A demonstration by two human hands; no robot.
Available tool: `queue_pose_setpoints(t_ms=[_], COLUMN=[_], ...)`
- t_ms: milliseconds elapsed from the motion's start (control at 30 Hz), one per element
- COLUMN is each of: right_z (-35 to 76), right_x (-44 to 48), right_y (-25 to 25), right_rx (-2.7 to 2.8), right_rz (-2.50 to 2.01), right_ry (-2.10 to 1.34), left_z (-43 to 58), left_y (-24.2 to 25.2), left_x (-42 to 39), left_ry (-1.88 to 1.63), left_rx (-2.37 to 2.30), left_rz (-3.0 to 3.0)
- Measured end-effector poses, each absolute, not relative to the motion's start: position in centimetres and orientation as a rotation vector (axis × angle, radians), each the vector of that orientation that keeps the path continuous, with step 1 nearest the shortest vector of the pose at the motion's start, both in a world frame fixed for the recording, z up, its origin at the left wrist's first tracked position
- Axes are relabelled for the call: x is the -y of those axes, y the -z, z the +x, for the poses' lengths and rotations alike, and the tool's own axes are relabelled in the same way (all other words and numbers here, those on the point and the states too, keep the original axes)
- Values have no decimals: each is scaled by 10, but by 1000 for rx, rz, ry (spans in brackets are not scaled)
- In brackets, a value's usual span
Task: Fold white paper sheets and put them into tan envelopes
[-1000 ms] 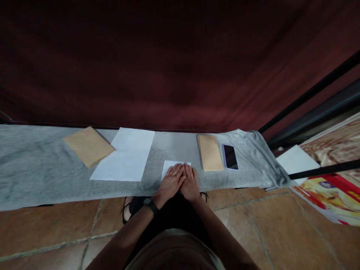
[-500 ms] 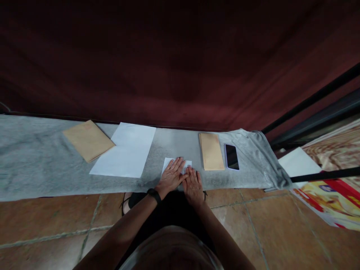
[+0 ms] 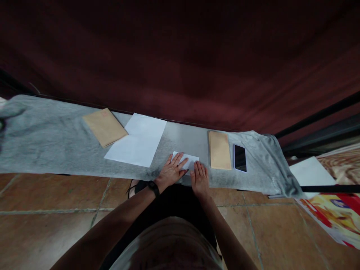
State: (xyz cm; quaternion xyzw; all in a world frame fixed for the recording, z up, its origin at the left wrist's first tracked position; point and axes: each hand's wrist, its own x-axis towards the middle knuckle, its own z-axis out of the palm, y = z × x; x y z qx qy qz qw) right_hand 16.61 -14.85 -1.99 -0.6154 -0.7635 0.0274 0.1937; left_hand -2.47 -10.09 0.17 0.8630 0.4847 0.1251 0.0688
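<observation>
A small white folded paper [image 3: 190, 162] lies on the grey cloth [image 3: 185, 137] near its front edge. My left hand [image 3: 171, 171] rests flat on the paper's left part, fingers spread, a dark band on the wrist. At the paper's right edge lies my right hand [image 3: 200, 179], its fingers stretched out and touching the sheet. To the left, a large white sheet [image 3: 139, 140] lies partly under a brown envelope [image 3: 105, 127]. Right of my hands is a stack of brown envelopes [image 3: 220, 150], with a phone [image 3: 240, 158] beside it.
A dark red curtain [image 3: 180, 75] hangs behind the cloth-covered surface. On the right are black bars [image 3: 329, 188], a white sheet [image 3: 312, 172] and a red and yellow box [image 3: 337, 215]. Brown floor tiles [image 3: 56, 195] show in front.
My hands have moved apart, uncovering more of the small paper between them. The camera view has shifted and tilted slightly.
</observation>
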Motion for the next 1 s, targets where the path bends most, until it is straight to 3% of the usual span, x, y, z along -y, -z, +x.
queue_pose_setpoints(t_ms=[600, 833, 1000], right_z=[152, 152, 150], right_x=[117, 117, 117], right_y=[23, 31, 32], right_rx=[2247, 2187, 2162], right_rz=[-1792, -1751, -1747], right_ry=[-4, 37, 68], left_z=[-34, -97, -212], left_y=[9, -16, -42], left_x=[103, 104, 62], left_ry=[-463, -467, -833], left_rx=[-1543, -1583, -2259], left_rz=[2567, 2563, 2140])
